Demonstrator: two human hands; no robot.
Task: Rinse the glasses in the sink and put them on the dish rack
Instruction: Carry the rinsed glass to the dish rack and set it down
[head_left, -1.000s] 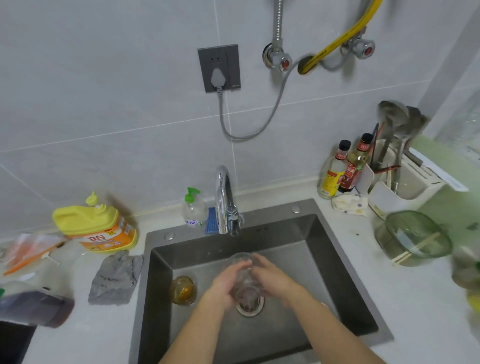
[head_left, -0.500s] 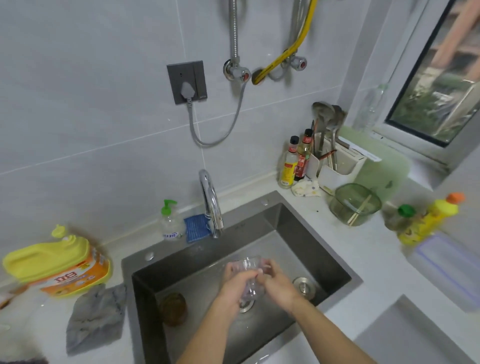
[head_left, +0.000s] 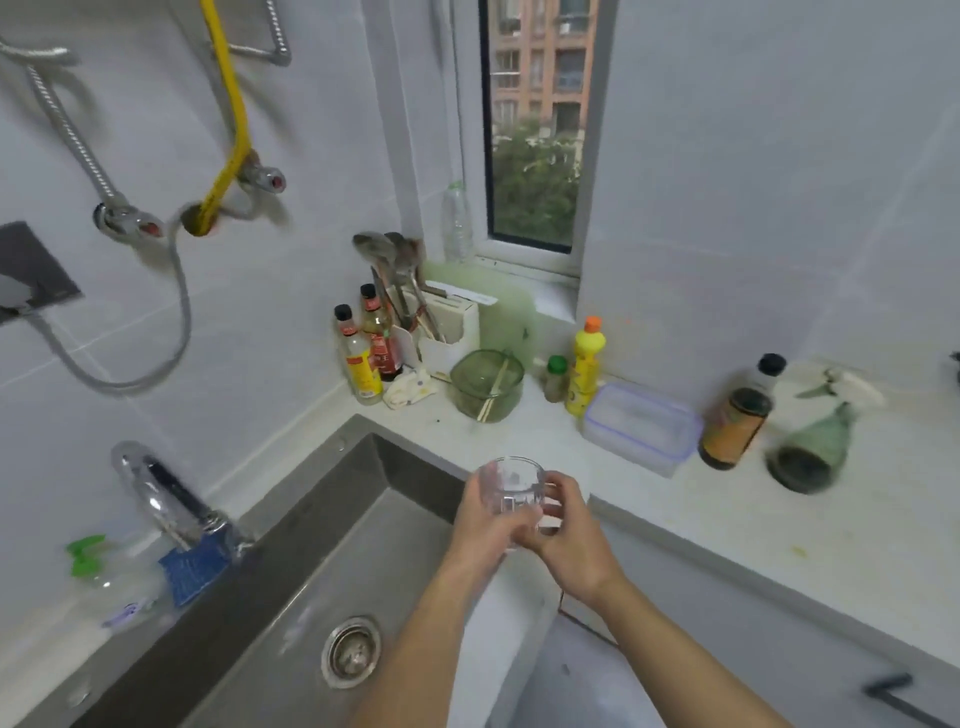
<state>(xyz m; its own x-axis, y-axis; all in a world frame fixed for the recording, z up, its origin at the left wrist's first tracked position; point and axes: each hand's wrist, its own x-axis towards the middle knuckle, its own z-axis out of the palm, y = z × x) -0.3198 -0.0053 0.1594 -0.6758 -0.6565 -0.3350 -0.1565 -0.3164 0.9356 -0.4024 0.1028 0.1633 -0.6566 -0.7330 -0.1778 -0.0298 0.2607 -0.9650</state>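
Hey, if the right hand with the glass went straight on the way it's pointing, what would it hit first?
Probably the green bowl holding chopsticks on the counter; the right hand and left hand grip the glass short of it, though depth is unclear.

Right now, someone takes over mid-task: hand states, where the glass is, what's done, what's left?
Left hand: grip on the clear ribbed drinking glass, from its left side.
Right hand: grip on the same glass, from the right.
Glass: upright, mouth up, held in the air above the right edge of the grey steel sink.
Done: glass is out of the basin; cannot tell whether it is rinsed.
Left: set it on the dish rack, which is not in view. No other glass is in view.
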